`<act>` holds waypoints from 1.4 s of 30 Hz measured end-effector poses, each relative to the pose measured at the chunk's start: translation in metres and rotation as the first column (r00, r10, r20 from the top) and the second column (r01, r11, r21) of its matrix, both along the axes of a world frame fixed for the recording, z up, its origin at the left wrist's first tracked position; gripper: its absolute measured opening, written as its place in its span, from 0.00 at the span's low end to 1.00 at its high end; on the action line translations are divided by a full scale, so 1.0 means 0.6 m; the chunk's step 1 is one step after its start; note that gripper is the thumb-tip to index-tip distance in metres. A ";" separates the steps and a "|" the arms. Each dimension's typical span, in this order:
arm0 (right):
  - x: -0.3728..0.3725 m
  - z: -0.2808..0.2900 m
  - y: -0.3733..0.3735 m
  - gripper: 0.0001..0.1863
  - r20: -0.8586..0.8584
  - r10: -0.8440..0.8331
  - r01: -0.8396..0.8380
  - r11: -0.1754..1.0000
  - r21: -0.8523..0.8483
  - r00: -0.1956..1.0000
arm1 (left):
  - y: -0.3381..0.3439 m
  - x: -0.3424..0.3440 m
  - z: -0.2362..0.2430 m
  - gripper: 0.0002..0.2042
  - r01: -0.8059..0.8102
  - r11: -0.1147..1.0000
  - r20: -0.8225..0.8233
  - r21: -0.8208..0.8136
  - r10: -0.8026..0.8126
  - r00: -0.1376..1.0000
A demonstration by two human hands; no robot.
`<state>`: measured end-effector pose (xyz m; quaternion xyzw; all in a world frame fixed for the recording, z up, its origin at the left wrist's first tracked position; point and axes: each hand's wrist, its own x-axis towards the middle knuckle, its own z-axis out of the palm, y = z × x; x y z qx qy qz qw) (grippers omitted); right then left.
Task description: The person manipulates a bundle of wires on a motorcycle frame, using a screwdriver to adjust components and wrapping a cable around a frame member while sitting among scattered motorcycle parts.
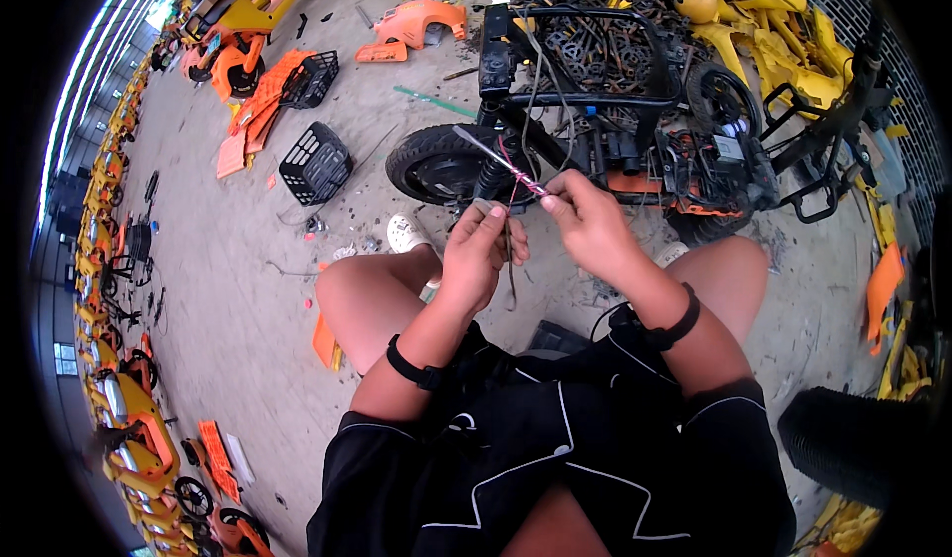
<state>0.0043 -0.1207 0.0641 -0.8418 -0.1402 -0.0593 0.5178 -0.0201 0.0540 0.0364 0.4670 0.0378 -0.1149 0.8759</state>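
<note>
I sit facing a stripped black scooter frame [605, 101]. My right hand [587, 222] is closed on what looks like a screwdriver [516, 173], with a pale metal shaft and a red-and-white striped handle. Its shaft points up and left, in front of the scooter's wheel [436, 165]. A thin red wire [513, 196] runs beside the handle toward my left hand. Thumb against fingers, my left hand [486, 240] pinches a thin dark cable [511, 284] whose end hangs down between my knees. The fingertip contact on the cable is partly hidden.
Black plastic baskets [315, 165] and orange panels [421, 23] lie on the concrete floor. Behind the frame is a heap of dark metal parts [615, 56], with yellow panels [773, 21] beside it. Yellow scooters [139, 418] line the left side. A black ribbed object [843, 443] stands at lower right.
</note>
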 end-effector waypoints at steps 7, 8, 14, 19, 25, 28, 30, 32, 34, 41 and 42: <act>0.008 -0.013 -0.027 0.08 -0.367 0.715 -0.303 0.622 0.722 0.594 | 0.020 0.011 0.001 0.08 0.318 0.924 -0.048 -0.214 -0.335 0.941; 0.008 -0.007 -0.031 0.09 -0.384 0.743 -0.365 0.625 0.690 0.548 | 0.027 0.015 -0.001 0.08 0.372 0.900 -0.018 -0.228 -0.386 0.922; 0.001 -0.019 -0.033 0.08 -0.392 0.701 -0.536 0.711 0.455 0.596 | 0.025 0.013 0.006 0.06 0.365 0.916 -0.127 -0.166 -0.387 0.914; -0.015 0.012 -0.020 0.05 -0.153 0.555 -0.521 0.826 0.215 0.818 | 0.023 0.010 -0.003 0.05 0.260 0.954 -0.120 -0.150 -0.279 0.953; -0.025 0.006 -0.010 0.05 -0.103 0.403 -0.354 0.880 0.317 0.909 | 0.019 0.009 0.010 0.06 0.246 0.943 -0.129 -0.224 -0.279 0.951; -0.018 0.001 -0.011 0.07 0.036 0.318 -0.317 0.919 0.235 0.947 | 0.012 0.007 0.011 0.07 0.234 0.949 -0.131 -0.210 -0.265 0.955; -0.015 -0.017 -0.008 0.09 0.009 0.270 -0.260 0.918 0.300 0.963 | 0.009 0.009 0.012 0.07 0.239 0.949 -0.113 -0.204 -0.266 0.957; -0.013 -0.018 -0.011 0.10 0.050 0.254 -0.259 0.940 0.220 0.966 | 0.008 0.008 0.015 0.07 0.270 0.943 -0.122 -0.195 -0.296 0.947; -0.014 -0.012 -0.010 0.10 0.014 0.240 -0.237 0.943 0.234 0.971 | 0.007 0.007 0.015 0.07 0.268 0.943 -0.132 -0.197 -0.296 0.946; -0.023 -0.001 -0.002 0.06 -0.180 0.276 -0.168 0.874 0.456 0.944 | 0.001 0.009 0.011 0.07 0.206 0.961 -0.175 -0.185 -0.239 0.955; -0.023 0.001 -0.002 0.06 -0.184 0.297 -0.187 0.872 0.453 0.937 | 0.001 0.010 0.009 0.07 0.206 0.962 -0.171 -0.177 -0.236 0.957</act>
